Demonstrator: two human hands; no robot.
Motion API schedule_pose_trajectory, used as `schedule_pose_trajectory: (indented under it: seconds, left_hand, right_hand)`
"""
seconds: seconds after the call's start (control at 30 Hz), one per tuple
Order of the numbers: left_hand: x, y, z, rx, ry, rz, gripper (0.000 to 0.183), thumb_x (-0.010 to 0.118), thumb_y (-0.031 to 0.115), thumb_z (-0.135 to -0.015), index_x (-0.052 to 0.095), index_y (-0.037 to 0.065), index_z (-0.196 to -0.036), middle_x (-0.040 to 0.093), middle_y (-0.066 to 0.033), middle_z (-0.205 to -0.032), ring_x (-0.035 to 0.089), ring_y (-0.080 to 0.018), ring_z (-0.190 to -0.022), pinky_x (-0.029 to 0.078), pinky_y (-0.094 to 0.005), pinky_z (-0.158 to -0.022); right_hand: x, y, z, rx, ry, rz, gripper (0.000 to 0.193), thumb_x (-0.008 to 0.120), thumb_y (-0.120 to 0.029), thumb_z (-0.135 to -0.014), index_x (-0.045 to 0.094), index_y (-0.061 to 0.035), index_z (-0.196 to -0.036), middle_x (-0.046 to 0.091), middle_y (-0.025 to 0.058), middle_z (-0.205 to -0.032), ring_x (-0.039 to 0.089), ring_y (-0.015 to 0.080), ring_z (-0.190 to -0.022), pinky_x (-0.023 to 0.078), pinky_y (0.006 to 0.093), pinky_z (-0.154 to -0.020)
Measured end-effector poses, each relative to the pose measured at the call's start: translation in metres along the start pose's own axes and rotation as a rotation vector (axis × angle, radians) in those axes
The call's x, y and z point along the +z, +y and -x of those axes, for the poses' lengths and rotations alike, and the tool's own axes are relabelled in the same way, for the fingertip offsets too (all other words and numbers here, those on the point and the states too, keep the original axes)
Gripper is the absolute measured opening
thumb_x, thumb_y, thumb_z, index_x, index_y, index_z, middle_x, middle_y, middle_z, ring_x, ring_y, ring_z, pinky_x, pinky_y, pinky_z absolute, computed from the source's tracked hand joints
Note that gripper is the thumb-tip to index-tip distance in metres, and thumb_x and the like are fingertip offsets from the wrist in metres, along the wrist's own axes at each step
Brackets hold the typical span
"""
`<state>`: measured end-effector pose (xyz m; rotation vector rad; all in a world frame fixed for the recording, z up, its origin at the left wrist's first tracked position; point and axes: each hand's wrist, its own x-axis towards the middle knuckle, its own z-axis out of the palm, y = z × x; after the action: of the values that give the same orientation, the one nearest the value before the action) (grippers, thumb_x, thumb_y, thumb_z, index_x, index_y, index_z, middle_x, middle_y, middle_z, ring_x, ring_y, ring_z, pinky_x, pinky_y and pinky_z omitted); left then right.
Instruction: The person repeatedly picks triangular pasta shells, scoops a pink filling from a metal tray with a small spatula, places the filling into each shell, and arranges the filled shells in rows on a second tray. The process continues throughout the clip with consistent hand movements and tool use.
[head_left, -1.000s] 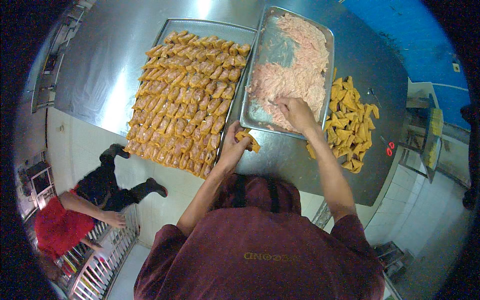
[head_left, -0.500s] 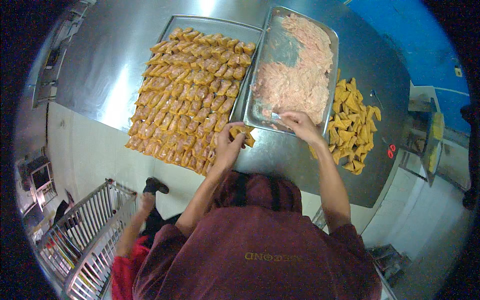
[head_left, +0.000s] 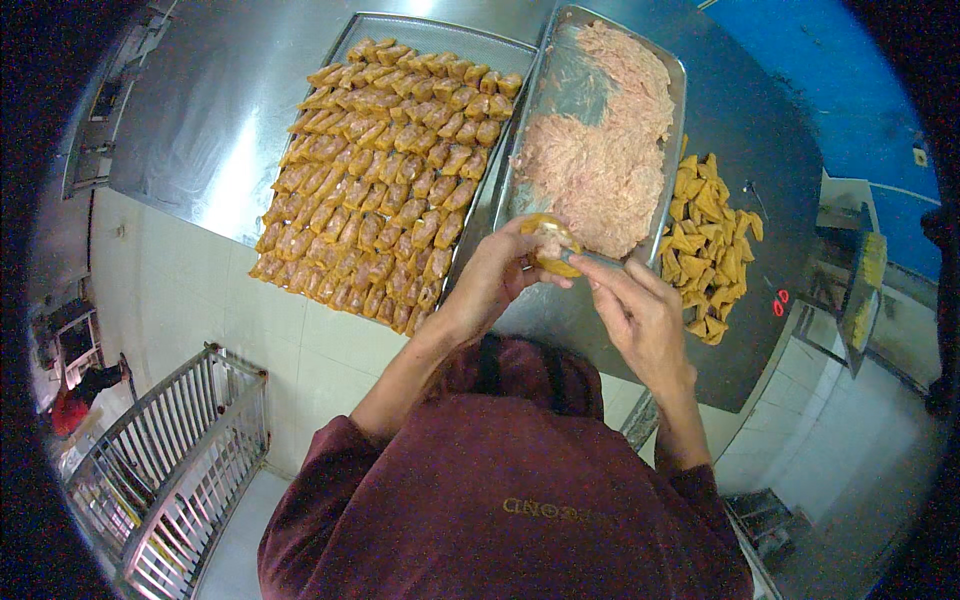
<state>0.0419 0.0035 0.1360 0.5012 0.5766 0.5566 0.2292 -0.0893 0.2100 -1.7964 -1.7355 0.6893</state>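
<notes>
In my left hand (head_left: 492, 268) is an opened fried tofu piece (head_left: 550, 232), held over the near edge of a metal pan (head_left: 580, 92). Pale pink meat paste (head_left: 600, 175) covers much of that pan. My right hand (head_left: 640, 315) grips a small flat-bladed spreader (head_left: 570, 256); its blade meets the tofu opening, where some paste shows. Left of the pan, a mesh tray (head_left: 450, 32) carries close rows of filled tofu pieces (head_left: 370, 190). A heap of unfilled golden tofu triangles (head_left: 712, 250) lies right of the pan.
All this stands on a steel table (head_left: 200, 130). Red-handled scissors (head_left: 780, 302) lie near its right edge, with a thin dark tool (head_left: 755, 195) farther back. A slatted metal rack (head_left: 180, 460) stands on the floor at lower left.
Both hands have come together at the pan's near edge, the left moving right with the tofu, the spreader brought to it from the paste. A person in red has moved away at left.
</notes>
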Motion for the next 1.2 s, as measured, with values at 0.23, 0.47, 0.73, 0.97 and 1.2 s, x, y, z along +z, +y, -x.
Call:
schedule_pose_trajectory:
  seconds: [0.23,0.47,0.73,0.97,1.2]
  left_hand:
    - [0.021,0.024,0.017,0.006,-0.031,-0.2,0.048,0.041,0.041,-0.118,0.06,-0.001,-0.133,0.071,-0.0085,-0.108,0.068,-0.0151,-0.083,0.059,-0.0303,-0.072]
    - [0.024,0.036,0.021,-0.049,-0.015,-0.291,0.06,0.033,0.052,-0.118,0.07,0.006,-0.119,0.066,-0.0018,-0.084,0.057,-0.0081,-0.063,0.043,-0.0235,-0.049]
    - [0.029,0.044,0.021,-0.156,0.021,-0.34,0.066,0.036,0.065,-0.113,0.072,0.01,-0.105,0.063,0.0004,-0.074,0.052,-0.0067,-0.052,0.036,-0.0224,-0.043]
    - [0.026,0.036,0.014,-0.078,0.166,-0.388,0.066,0.037,0.064,-0.113,0.069,0.01,-0.094,0.061,0.0009,-0.069,0.054,-0.0086,-0.054,0.041,-0.0265,-0.048]
    - [0.023,0.027,-0.011,0.273,0.295,-0.501,0.063,0.031,0.055,-0.117,0.065,0.009,-0.092,0.06,-0.0014,-0.071,0.055,-0.0105,-0.058,0.043,-0.0272,-0.053]
  right_hand:
    - [-0.042,-0.03,0.002,-0.064,-0.141,0.072,0.049,0.075,0.003,-0.087,0.079,-0.0154,-0.132,0.047,0.0057,-0.072,0.052,0.0182,-0.061,0.044,0.0343,-0.056]
    - [-0.062,-0.048,-0.003,-0.254,-0.107,0.277,0.056,0.08,-0.002,-0.077,0.081,-0.0196,-0.129,0.042,0.002,-0.071,0.05,0.0153,-0.059,0.042,0.0335,-0.053]
    - [-0.071,-0.048,-0.014,-0.428,-0.063,0.372,0.059,0.083,-0.009,-0.073,0.081,-0.0215,-0.13,0.041,0.0021,-0.073,0.049,0.0165,-0.058,0.045,0.0355,-0.051]
    - [-0.051,-0.038,-0.017,-0.231,0.0,0.316,0.058,0.081,0.002,-0.077,0.08,-0.0184,-0.13,0.04,0.003,-0.071,0.047,0.0176,-0.057,0.041,0.0357,-0.052]
    - [-0.031,-0.039,-0.014,-0.111,0.022,0.115,0.05,0.073,0.01,-0.085,0.08,-0.0123,-0.129,0.047,0.0041,-0.073,0.046,0.0149,-0.058,0.039,0.0322,-0.054]
